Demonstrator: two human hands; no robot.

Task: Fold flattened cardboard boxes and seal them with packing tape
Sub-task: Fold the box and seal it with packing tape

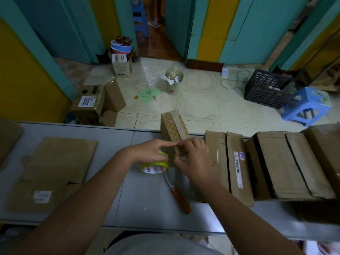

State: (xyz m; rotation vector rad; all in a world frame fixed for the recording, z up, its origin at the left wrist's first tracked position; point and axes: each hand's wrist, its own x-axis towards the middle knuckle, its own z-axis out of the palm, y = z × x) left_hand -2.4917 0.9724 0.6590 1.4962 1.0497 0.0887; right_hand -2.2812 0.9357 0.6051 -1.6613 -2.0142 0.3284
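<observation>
As left hand (151, 150) grips tape roll (159, 163), right hand (195, 160) holds the box (175, 127).

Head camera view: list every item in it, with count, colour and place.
small box: one, brown with lattice print, upright at the table's far edge
tape roll: one, clear yellowish, in the left hand
knife: one, orange-brown handle, on the table near the tape roll
flat cardboard: at least two, brown, table's left
folded boxes: at least three, brown, table's right
table: one, grey
crate: one, black, floor right
stool by the crate: one, blue, floor far right
bin: one, pale, floor centre
left hand: grips the tape roll
right hand: holds the small box
</observation>
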